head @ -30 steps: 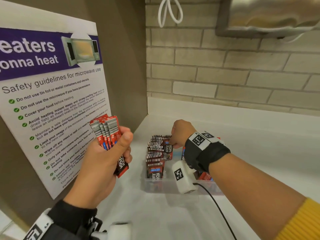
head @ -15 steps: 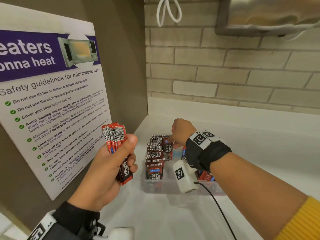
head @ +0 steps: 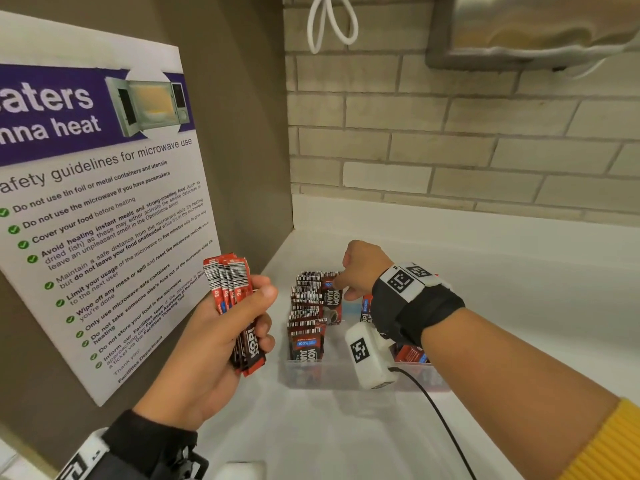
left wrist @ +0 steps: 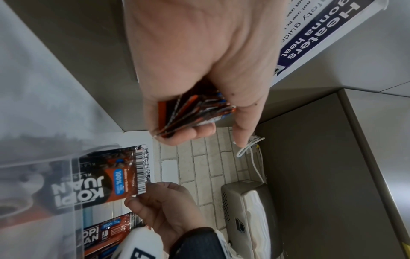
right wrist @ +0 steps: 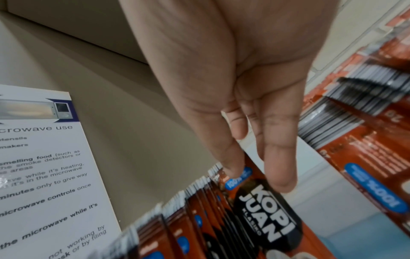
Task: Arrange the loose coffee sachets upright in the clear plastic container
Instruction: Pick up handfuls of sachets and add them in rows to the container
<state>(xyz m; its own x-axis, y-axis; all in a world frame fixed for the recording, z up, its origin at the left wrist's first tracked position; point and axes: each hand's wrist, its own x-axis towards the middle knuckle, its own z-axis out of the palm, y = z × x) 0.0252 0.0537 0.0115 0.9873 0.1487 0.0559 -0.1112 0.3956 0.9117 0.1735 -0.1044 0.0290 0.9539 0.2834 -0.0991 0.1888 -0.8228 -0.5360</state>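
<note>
Microwave safety poster (head: pixel 104 209) leans against the left wall. Left hand (head: pixel 221 327) is raised above the white desk (head: pixel 311 427), just left of the container, palm turned inward. Its fingers (head: pixel 265 336) and thumb are curled round a bundle of sachets (head: pixel 230 285), barcode ends up. Clear plastic container (head: pixel 311 374) stands on the desk near the corner. A row of sachets (head: pixel 306 306) stands upright along its left side; further sachets lie at its right, partly hidden by the wrist. Right hand (head: pixel 363 268) reaches down over the far end of the row, wrist bent, forearm crossing the container. Right fingers (right wrist: pixel 279 166) extend nearly straight, tips touching the face of the end sachet (right wrist: pixel 264 206). They do not close round it.
</note>
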